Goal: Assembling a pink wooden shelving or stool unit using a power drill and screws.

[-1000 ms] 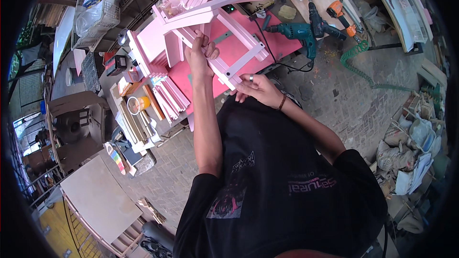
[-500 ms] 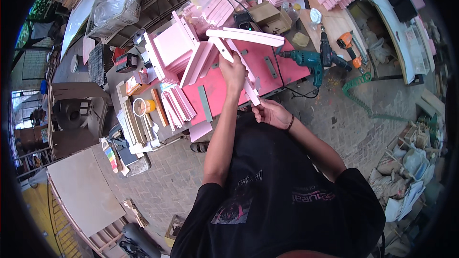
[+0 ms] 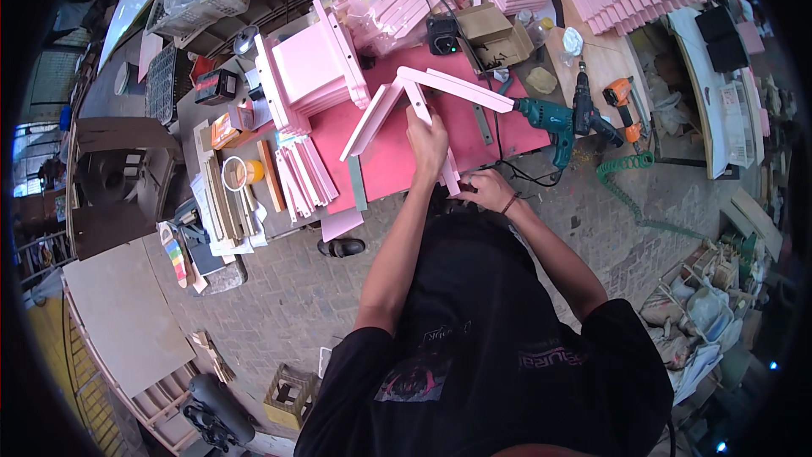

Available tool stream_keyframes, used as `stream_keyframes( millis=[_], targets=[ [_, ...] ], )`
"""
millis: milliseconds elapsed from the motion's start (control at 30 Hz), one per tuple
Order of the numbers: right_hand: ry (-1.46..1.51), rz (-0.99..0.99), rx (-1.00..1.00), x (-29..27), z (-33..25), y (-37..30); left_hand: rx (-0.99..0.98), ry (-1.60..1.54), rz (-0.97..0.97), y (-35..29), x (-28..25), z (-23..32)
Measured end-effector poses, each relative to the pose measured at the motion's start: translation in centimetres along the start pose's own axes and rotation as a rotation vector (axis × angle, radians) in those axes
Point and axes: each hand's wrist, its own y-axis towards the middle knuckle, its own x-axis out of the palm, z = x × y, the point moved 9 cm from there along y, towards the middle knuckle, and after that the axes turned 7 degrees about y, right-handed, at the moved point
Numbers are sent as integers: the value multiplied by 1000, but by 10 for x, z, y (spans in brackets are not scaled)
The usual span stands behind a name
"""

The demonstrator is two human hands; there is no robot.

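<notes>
My left hand (image 3: pixel 429 142) is closed round the middle bar of a pink wooden frame (image 3: pixel 455 88). Its painted bars meet at a corner at the far end. One bar slopes down to the left, another stretches right toward the teal drill, and the gripped one runs back toward me. At the near end of the frame, by my body, my right hand (image 3: pixel 491 190) has its fingers curled against the wood; its fingertips are partly hidden. Under the frame lies a pink-red work surface (image 3: pixel 397 171). A stack of pink panels and bars (image 3: pixel 317 72) stands left of the frame.
A teal corded drill (image 3: pixel 550 118), a black drill (image 3: pixel 584 101) and an orange-black air tool (image 3: pixel 622 93) with a green coiled hose (image 3: pixel 622 195) lie to the right. Pink strips (image 3: pixel 304 178) and a tape roll (image 3: pixel 244 173) are at left. Bagged pink parts (image 3: pixel 393 13) sit behind.
The pink frame has come lower and turned, its left bar swinging clear of the stacked panels. Both hands stay at the frame. The whole view has shifted slightly.
</notes>
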Motion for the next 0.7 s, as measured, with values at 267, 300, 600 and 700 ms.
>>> stream_keyframes(
  millis=[267, 300, 600, 700],
  targets=[
    [9, -74, 36, 18, 4, 2, -58, -72, -72, -2, -1, -10],
    [17, -78, 93, 20, 6, 3, -76, -82, -89, 1, -2, -15],
    [973, -171, 417, 56, 11, -4, -174, -184, -147, 1, 13, -25],
    [952, -154, 405, 51, 4, -6, -83, -133, -81, 1, 2, -15]
  ],
)
